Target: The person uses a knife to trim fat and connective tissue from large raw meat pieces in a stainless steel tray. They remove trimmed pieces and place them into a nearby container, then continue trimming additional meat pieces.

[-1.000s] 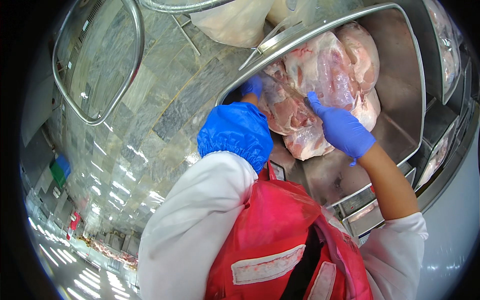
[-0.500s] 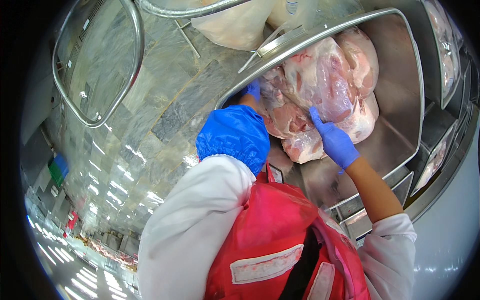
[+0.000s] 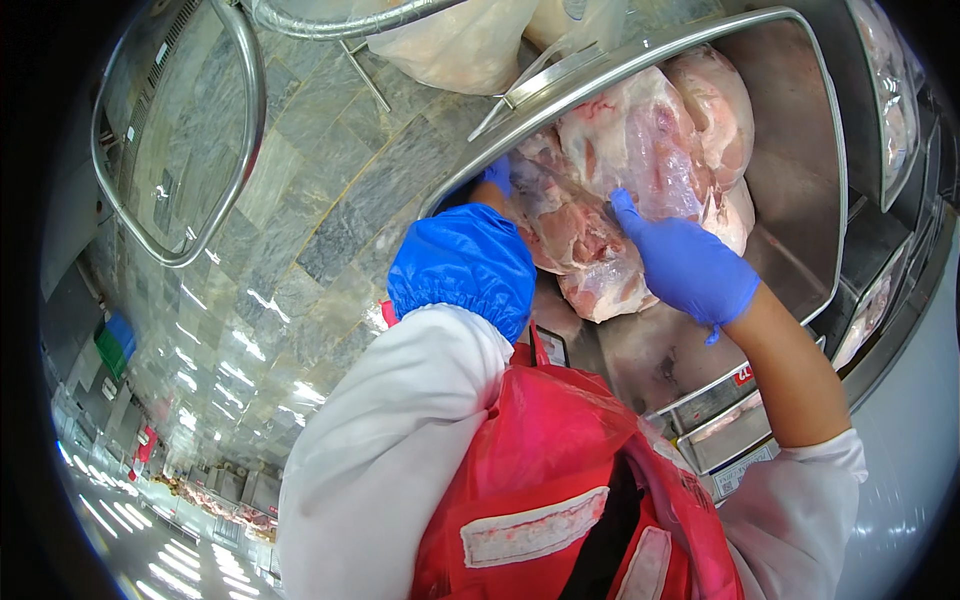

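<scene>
Large raw meat pieces, pink with pale fat, lie heaped in a deep stainless steel bin in front of me. My right hand, in a blue-purple glove, grips the near right side of the heap. Its thumb stretches across the meat, while the other fingers curl out of sight around it. At the heap's left edge is my left hand, also gloved, down inside the bin's rim. Most of that hand is hidden, its fingers included. A blue sleeve cover wraps my left forearm.
More steel bins of meat stand along the right. Filled translucent bags are beyond the bin, near a bent metal tube frame at upper left. The tiled floor stretches left, and a pale curved surface lies at lower right.
My right hand has shifted slightly and turned, showing more of its back, with the forearm lower right. My left hand stays at the heap's left edge. The view has moved a little.
</scene>
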A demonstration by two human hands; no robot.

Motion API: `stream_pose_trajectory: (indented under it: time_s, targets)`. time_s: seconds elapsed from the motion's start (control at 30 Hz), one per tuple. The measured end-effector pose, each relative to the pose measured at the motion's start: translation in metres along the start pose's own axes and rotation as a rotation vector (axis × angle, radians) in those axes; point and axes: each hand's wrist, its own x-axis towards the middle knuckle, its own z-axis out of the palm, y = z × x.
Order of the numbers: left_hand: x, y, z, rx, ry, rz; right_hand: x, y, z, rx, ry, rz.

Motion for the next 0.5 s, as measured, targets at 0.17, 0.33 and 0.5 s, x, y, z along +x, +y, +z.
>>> stream_pose_trajectory:
  time_s: [0.17, 0.33, 0.5]
  targets:
    - [0.000, 0.004, 0.002, -0.017, 0.004, 0.008, 0.011, -0.007, -0.004, -0.062, -0.038, 0.026]
    - [-0.001, -0.010, 0.005, -0.017, 0.030, -0.005, 0.003, 0.007, -0.003, -0.051, -0.047, -0.042]
    - [-0.008, -0.014, 0.006, 0.005, 0.031, -0.008, 0.003, 0.008, 0.007, -0.066, -0.028, 0.006]
